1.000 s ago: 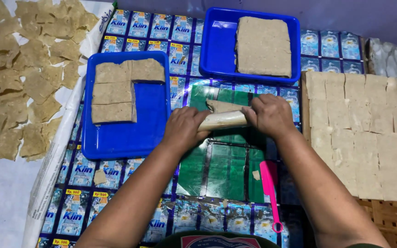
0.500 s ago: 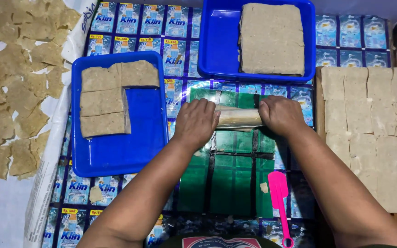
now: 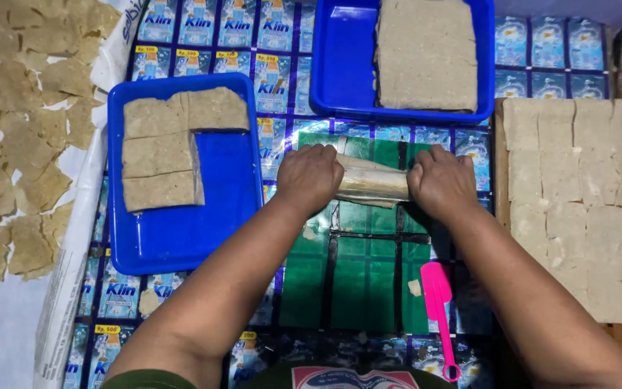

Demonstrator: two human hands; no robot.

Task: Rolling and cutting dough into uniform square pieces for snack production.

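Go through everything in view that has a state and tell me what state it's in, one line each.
Left hand: palm down, pressing one end of the roller.
Right hand: palm down on the other end.
Roller: lying flat on the green sheet.
Green sheet: spread flat, a few crumbs on it.
Near blue tray: partly filled with cut dough squares.
Far blue tray: holds one uncut slab.
Pink spatula: lying unused.
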